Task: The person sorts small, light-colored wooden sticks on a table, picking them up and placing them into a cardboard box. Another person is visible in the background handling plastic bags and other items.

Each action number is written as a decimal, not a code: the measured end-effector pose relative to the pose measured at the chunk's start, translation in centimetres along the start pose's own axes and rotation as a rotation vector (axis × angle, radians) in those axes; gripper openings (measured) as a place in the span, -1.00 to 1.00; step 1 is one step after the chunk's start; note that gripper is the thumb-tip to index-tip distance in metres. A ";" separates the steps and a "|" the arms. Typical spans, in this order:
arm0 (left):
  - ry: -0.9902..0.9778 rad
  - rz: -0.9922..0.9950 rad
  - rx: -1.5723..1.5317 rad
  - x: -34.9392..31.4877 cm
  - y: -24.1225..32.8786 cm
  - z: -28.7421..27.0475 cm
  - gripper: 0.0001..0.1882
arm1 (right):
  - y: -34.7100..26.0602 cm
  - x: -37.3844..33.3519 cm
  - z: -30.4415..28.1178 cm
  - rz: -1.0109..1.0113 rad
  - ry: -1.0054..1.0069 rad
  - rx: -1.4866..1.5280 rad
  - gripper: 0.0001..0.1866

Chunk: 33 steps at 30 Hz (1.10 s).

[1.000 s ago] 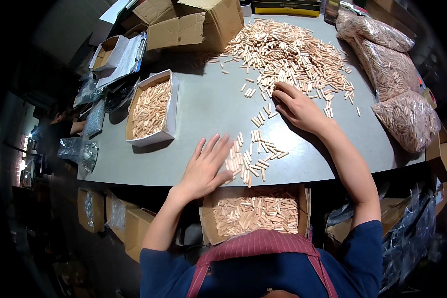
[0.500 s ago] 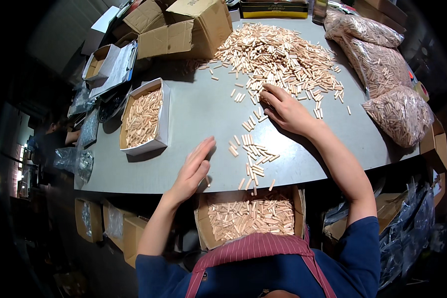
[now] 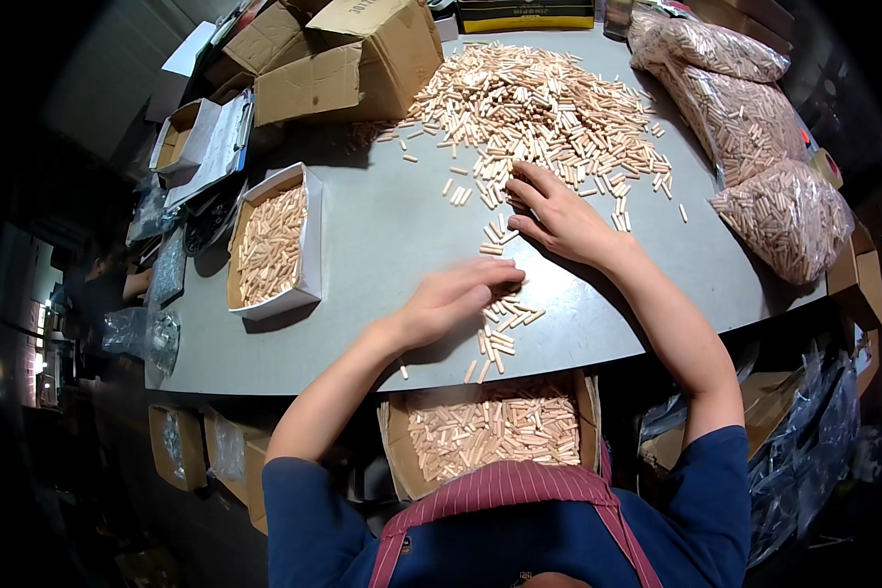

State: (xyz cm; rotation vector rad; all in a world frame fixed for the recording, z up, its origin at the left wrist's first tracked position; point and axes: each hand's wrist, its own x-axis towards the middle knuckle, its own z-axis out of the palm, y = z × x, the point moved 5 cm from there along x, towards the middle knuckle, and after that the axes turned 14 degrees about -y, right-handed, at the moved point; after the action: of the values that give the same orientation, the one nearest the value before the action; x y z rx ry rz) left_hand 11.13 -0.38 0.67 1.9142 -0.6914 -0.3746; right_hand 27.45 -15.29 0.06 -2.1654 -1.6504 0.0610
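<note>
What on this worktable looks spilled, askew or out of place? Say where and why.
Loose wooden dowels lie strewn at odd angles near the table front edge, under the left hand, a few almost over the edge above the cardboard box.

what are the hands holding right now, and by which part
Neither hand grips anything. The left hand lies flat, palm down, over a few loose wooden dowels on the grey table. The right hand rests fingers-down at the edge of the dowel pile.

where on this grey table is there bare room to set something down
Bare grey table lies between the white tray of dowels and the left hand, and right of the right hand toward the bagged dowels. The dowel pile crowds the far middle.
</note>
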 end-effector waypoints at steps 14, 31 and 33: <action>0.237 0.055 -0.759 2.1 -0.6 -0.9 -0.35 | -0.2 0.3 -0.7 -0.095 0.128 0.126 -0.74; -0.280 0.157 0.012 -1.8 4.6 7.3 -0.65 | 1.3 0.0 -0.7 -0.035 0.134 0.291 -0.71; -0.319 0.157 -0.177 -3.1 4.9 7.7 -0.66 | 1.6 0.0 -0.7 -0.015 0.176 0.317 -0.71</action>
State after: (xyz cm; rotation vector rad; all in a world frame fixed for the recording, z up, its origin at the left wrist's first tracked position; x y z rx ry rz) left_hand 3.06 -5.61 1.62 1.6366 -0.9785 -0.6281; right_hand 29.06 -15.85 0.18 -1.8647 -1.4494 0.1160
